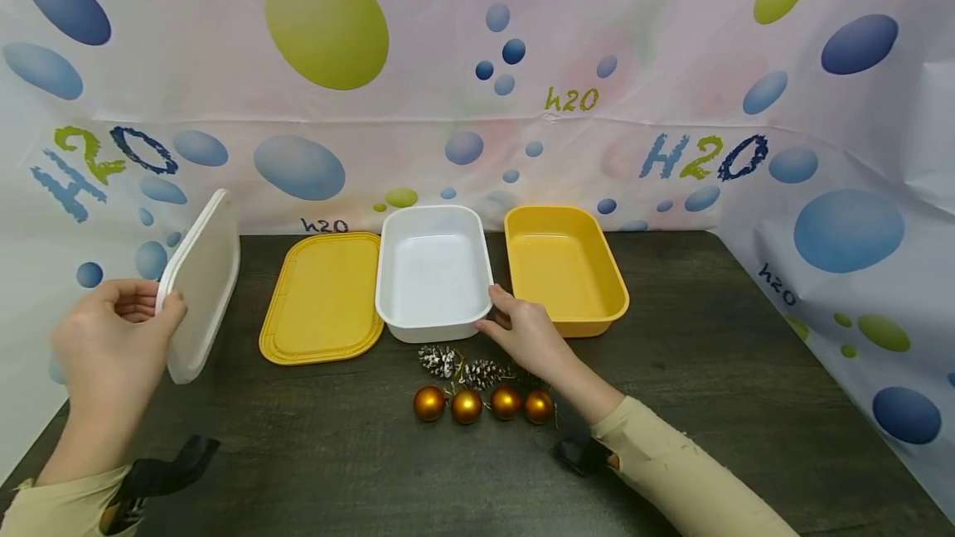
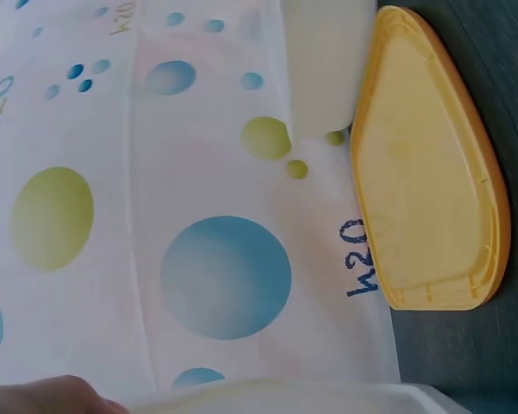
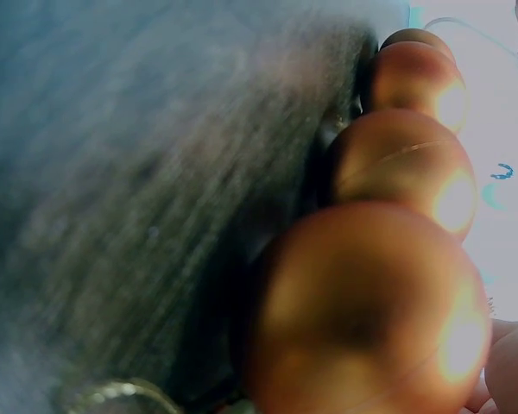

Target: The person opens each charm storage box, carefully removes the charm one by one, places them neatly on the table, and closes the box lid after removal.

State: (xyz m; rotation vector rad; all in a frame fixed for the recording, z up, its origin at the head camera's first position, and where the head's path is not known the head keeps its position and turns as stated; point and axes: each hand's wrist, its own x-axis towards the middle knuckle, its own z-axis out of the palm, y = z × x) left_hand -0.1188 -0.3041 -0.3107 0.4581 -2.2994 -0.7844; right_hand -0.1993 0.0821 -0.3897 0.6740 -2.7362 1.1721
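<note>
My left hand holds a white plastic lid on edge, thumb on its inner face and fingers behind it. In the left wrist view only a strip of that lid shows along the bottom. My right hand grips the near right corner of a white rectangular container, which stands on the table with its inside showing. Just in front of it lie snowy pine cones and a row of several gold baubles. Those baubles fill much of the right wrist view, partly hiding the fingers.
A yellow lid lies flat left of the white container. To the right stands a yellow container. The dark wooden table meets a wall covering printed with bubbles at the back and sides.
</note>
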